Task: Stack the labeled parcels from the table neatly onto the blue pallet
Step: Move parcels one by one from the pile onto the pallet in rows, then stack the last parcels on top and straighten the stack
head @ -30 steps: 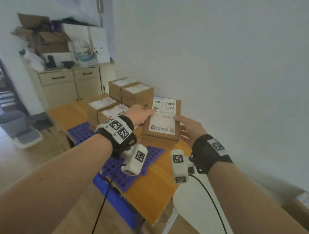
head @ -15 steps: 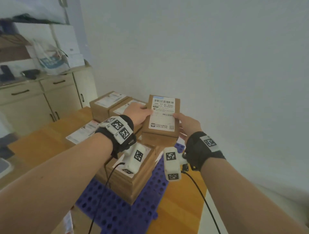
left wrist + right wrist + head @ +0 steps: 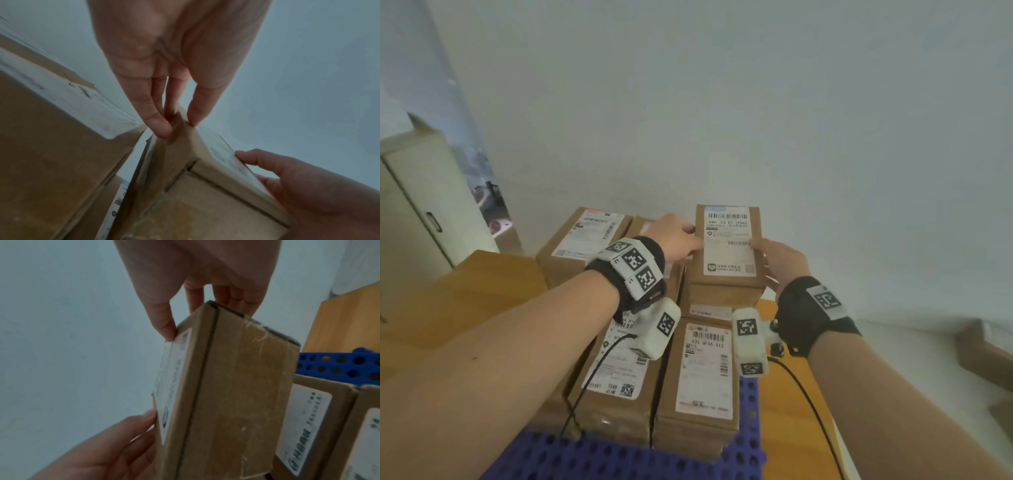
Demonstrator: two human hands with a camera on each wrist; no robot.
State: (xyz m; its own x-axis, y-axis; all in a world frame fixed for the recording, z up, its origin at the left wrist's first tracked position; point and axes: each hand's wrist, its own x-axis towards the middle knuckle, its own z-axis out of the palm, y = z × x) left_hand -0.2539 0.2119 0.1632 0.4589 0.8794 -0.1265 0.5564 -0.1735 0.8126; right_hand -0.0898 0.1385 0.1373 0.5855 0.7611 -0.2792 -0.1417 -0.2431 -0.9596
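Note:
Both hands hold one brown parcel (image 3: 727, 246) with a white shipping label, level and above the far right of the stack. My left hand (image 3: 676, 236) grips its left edge, thumb on top and fingers (image 3: 160, 125) on the side. My right hand (image 3: 779, 260) grips the right edge, thumb (image 3: 164, 324) on the label face. Below lie several labeled parcels (image 3: 705, 373) packed side by side on the blue pallet (image 3: 619, 459). The held parcel (image 3: 226, 394) hangs just above another box; whether they touch is unclear.
The pallet rests on an orange wooden table (image 3: 787, 394) against a pale wall. A cream cabinet (image 3: 417, 205) stands at the left. More cardboard boxes (image 3: 986, 353) lie on the floor at the right. Wrist camera cables (image 3: 808, 401) trail over the parcels.
The view has swung right and closer over the pallet stack. Both hands have carried the parcel from above the table to above the stack's far right side.

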